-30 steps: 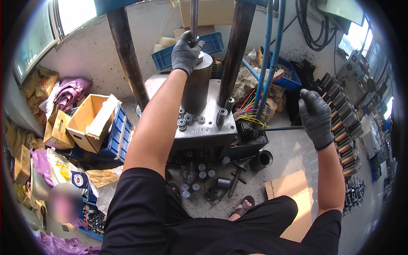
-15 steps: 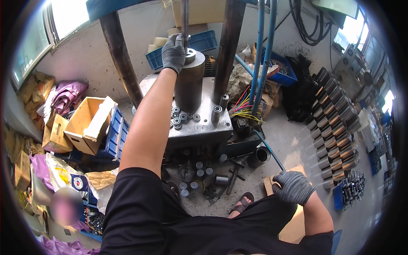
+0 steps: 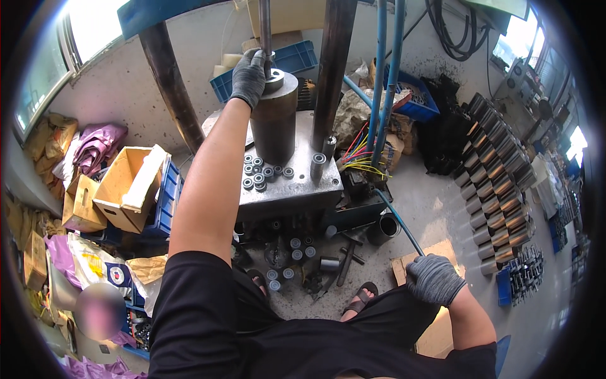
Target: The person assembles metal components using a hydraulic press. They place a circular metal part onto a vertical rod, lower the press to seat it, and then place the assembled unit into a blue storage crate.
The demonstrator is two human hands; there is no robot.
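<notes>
My left hand (image 3: 249,79), in a grey knit glove, reaches up to the lower part of an upright metal rod (image 3: 265,28). Its fingers close about the rod; their far side is hidden. Beneath the rod, a ring-shaped metal part (image 3: 274,81) sits on top of a thick steel cylinder (image 3: 274,129). That cylinder stands upright on the press's steel bed (image 3: 293,194). At the lower right, my gloved right hand (image 3: 435,279) is wrapped around the end of a long blue lever (image 3: 402,221). Several small bearings (image 3: 259,179) lie on the bed beside the cylinder.
Dark columns (image 3: 170,88) flank the cylinder. A short bearing-topped post (image 3: 318,167) stands at the bed's right. Tools, including a hammer (image 3: 346,262), lie on the floor near my feet. Cardboard boxes (image 3: 129,186) are at left, stacked metal tubes (image 3: 492,189) at right.
The whole view has shifted slightly, with the press a little farther left in the picture. Both hands keep their places on the rod and the lever.
</notes>
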